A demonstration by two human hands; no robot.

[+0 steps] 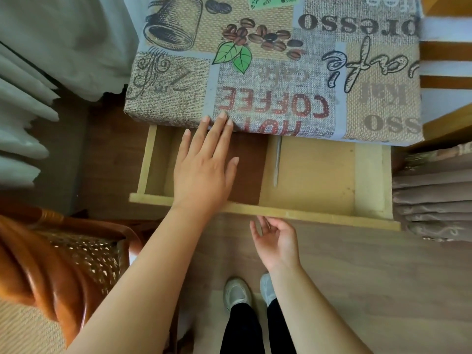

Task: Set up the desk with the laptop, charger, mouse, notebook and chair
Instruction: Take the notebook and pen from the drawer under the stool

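While the drawer [268, 213] stands pulled out under the surface [255, 72], the left hand [204, 169], fingers spread flat, reaches over the brown notebook [249, 169]; the right hand [277, 238] hangs empty, fingers loosely curled. Best slide fingertips beneath its near edge, then lift.

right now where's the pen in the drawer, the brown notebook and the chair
pen [277, 162]: head view, middle of its barrel
brown notebook [249, 169]: head view, bare cover right of the left hand
chair [76, 254]: head view, woven seat
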